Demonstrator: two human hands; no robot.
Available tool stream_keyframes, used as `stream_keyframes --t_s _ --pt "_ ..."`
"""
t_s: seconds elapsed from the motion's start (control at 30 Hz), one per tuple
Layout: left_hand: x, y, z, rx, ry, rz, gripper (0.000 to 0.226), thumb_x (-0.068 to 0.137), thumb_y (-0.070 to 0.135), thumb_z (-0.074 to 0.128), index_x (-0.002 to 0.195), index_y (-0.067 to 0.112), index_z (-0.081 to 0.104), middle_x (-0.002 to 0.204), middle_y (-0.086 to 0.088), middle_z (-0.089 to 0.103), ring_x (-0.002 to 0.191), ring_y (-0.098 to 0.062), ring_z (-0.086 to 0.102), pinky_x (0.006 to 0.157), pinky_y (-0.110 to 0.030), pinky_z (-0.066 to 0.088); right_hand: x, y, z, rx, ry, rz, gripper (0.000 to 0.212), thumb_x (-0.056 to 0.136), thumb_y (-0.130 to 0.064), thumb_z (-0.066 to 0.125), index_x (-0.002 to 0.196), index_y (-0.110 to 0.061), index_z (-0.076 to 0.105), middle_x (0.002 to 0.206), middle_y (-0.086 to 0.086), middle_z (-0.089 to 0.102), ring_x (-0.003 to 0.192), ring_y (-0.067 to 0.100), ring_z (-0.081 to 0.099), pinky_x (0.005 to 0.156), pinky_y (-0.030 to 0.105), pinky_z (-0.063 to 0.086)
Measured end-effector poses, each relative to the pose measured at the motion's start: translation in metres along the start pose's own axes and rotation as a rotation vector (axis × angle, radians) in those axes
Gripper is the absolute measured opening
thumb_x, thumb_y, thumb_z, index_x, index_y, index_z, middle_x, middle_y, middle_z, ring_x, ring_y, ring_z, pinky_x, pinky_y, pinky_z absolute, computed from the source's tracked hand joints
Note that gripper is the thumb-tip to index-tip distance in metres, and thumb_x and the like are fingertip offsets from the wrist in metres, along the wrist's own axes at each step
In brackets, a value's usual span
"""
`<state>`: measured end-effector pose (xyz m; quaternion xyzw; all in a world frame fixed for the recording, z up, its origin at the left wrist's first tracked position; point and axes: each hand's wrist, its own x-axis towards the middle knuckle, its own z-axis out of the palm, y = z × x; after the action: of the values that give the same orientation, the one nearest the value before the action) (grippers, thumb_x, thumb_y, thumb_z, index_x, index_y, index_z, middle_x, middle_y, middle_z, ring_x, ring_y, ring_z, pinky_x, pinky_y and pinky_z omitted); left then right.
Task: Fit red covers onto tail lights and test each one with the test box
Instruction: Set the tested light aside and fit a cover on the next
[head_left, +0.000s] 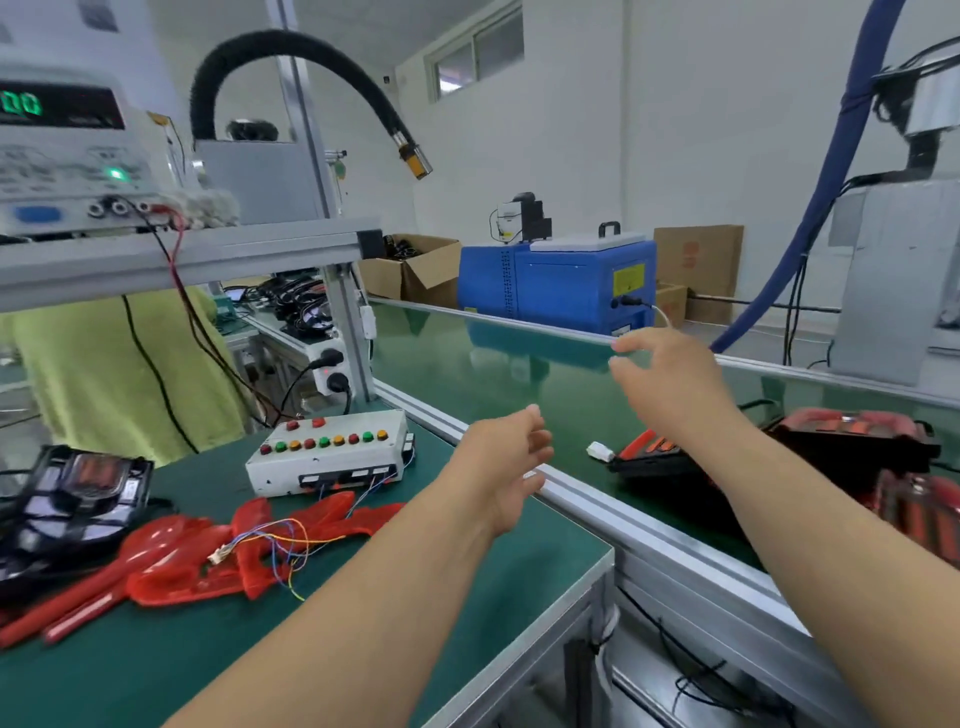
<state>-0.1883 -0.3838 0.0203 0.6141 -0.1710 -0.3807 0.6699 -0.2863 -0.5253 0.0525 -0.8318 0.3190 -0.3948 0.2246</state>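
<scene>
Hands empty, fingers loose: left hand, right hand; glossy red tail light lower right of right hand.

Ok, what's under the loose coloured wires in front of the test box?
Red covers lie under the wires, spread on the green bench top. Anything beneath the covers is hidden.

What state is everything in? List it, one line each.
Left hand: open, empty.
Right hand: open, empty, over the conveyor.
Test box: on bench, wires plugged in.
Red covers: loose on bench.
Power supply: display lit green.
Power strip: plugged, red lamp on.
</scene>
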Motion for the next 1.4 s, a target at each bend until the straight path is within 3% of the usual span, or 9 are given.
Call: stream_keyframes --t_s 0.07,0.2,0.3,0.43,0.57,0.7,1.07,1.33,1.4 --pt "-0.006 0.007 -0.022 -0.034 0.040 0.036 0.018 0.101 0.027 0.052 0.095 0.013 0.062 0.101 -0.006 0.060 0.095 -0.021 0.059 0.088 -0.035 0.043 -0.004 -0.017 0.018 0.007 -0.047 -0.029 0.028 0.093 -0.022 0.059 0.120 -0.019 0.069 0.133 0.002 0.062 0.113 0.023 0.058 0.091 0.029 0.040" --pt "-0.018 0.017 -0.061 -0.073 0.121 0.076 0.019 0.102 0.027 0.051 0.092 0.014 0.062 0.101 -0.005 0.061 0.091 -0.019 0.058 0.088 -0.037 0.040 -0.015 -0.049 0.049 0.062 -0.140 -0.083 0.030 0.093 -0.022 0.058 0.121 -0.020 0.068 0.130 0.002 0.063 0.084 0.016 0.059 0.081 0.025 0.041" --pt "-0.030 0.024 -0.088 -0.087 0.193 0.089 0.020 0.102 0.027 0.050 0.089 0.016 0.061 0.092 -0.001 0.062 0.085 -0.015 0.058 0.090 -0.036 0.038 -0.025 -0.073 0.075 0.084 -0.206 -0.116 0.030 0.093 -0.022 0.058 0.122 -0.020 0.067 0.136 0.002 0.059 0.096 0.021 0.062 0.083 0.023 0.039" --pt "-0.044 0.031 -0.128 -0.103 0.283 0.127 0.018 0.103 0.025 0.049 0.095 0.015 0.062 0.097 -0.002 0.062 0.097 -0.018 0.057 0.087 -0.033 0.041 -0.041 -0.106 0.108 0.111 -0.282 -0.163 0.031 0.094 -0.022 0.059 0.123 -0.021 0.066 0.138 0.002 0.058 0.109 0.022 0.059 0.078 0.021 0.035" --pt "-0.057 0.033 -0.169 -0.119 0.361 0.158 0.015 0.101 0.022 0.054 0.106 0.013 0.064 0.102 -0.002 0.065 0.099 -0.018 0.059 0.090 -0.035 0.041 -0.056 -0.138 0.137 0.130 -0.340 -0.255 0.032 0.093 -0.022 0.061 0.124 -0.019 0.067 0.136 0.004 0.060 0.125 0.022 0.051 0.092 0.023 0.033" --pt "-0.068 0.030 -0.209 -0.124 0.437 0.197 0.019 0.098 0.021 0.059 0.112 0.010 0.065 0.102 -0.004 0.066 0.095 -0.018 0.061 0.088 -0.034 0.045 -0.072 -0.168 0.166 0.185 -0.397 -0.298 0.031 0.093 -0.023 0.060 0.123 -0.021 0.066 0.134 0.000 0.061 0.121 0.019 0.053 0.087 0.021 0.033" --pt "-0.098 0.012 -0.305 -0.085 0.681 0.231 0.008 0.097 0.014 0.057 0.097 0.013 0.065 0.109 -0.005 0.066 0.100 -0.016 0.063 0.092 -0.036 0.047 -0.122 -0.240 0.244 0.363 -0.602 -0.372 0.037 0.094 -0.023 0.056 0.130 -0.019 0.061 0.136 -0.003 0.058 0.127 0.014 0.049 0.096 0.023 0.032" --pt "-0.100 -0.004 -0.368 0.015 0.968 0.229 0.014 0.093 0.015 0.054 0.082 0.019 0.062 0.097 -0.003 0.062 0.096 -0.019 0.057 0.094 -0.041 0.049 -0.153 -0.264 0.283 0.595 -0.694 -0.271 0.042 0.095 -0.018 0.054 0.136 -0.026 0.055 0.139 -0.009 0.056 0.115 0.005 0.050 0.095 0.017 0.032" --pt "-0.096 -0.007 -0.382 0.016 1.021 0.229 0.012 0.094 0.016 0.054 0.093 0.015 0.066 0.095 -0.001 0.063 0.091 -0.018 0.055 0.087 -0.039 0.050 -0.158 -0.260 0.291 0.598 -0.717 -0.256 0.043 0.095 -0.017 0.054 0.137 -0.025 0.055 0.138 -0.009 0.056 0.113 0.003 0.050 0.096 0.016 0.032"
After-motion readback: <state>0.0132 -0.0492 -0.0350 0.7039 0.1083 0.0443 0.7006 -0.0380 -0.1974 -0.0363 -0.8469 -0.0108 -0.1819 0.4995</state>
